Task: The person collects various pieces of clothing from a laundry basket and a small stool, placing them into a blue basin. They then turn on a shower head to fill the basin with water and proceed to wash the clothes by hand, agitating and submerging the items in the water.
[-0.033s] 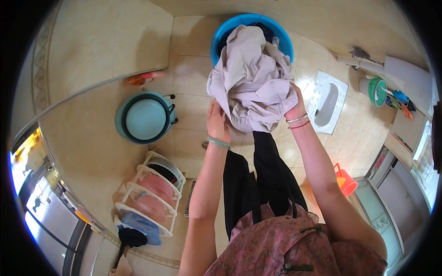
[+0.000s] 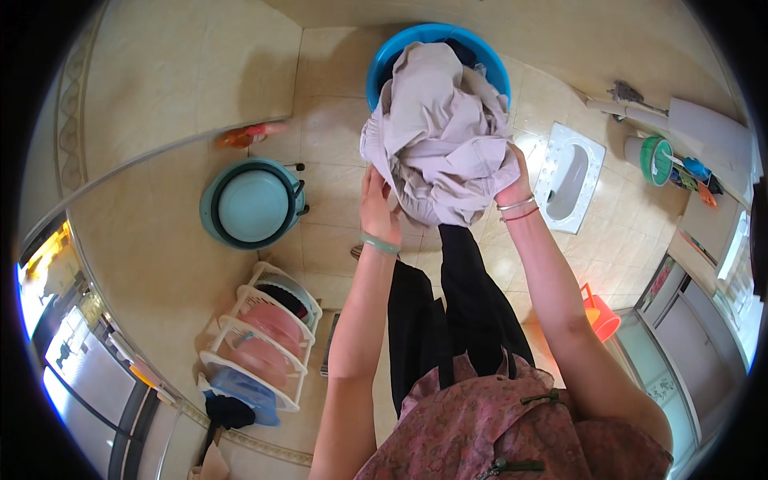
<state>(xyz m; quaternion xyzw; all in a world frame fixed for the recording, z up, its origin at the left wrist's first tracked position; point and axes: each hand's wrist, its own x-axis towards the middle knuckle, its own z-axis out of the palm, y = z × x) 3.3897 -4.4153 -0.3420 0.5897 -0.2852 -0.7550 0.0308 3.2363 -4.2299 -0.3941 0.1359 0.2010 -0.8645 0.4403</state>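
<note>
Garment: we held a bunched pale lilac garment at upper centre of the frame, just above the blue basin.
Left hand: clamped on its lower left edge.
Right hand: gripped its lower right edge.
Axis: the bundle ran from our hands up towards the basin, both hands equally near.

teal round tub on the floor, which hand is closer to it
Left. The left hand grips the pale garment on the side facing the teal round tub, with bare tile between them. The right hand holds the garment's far side, farther from the tub.
</note>
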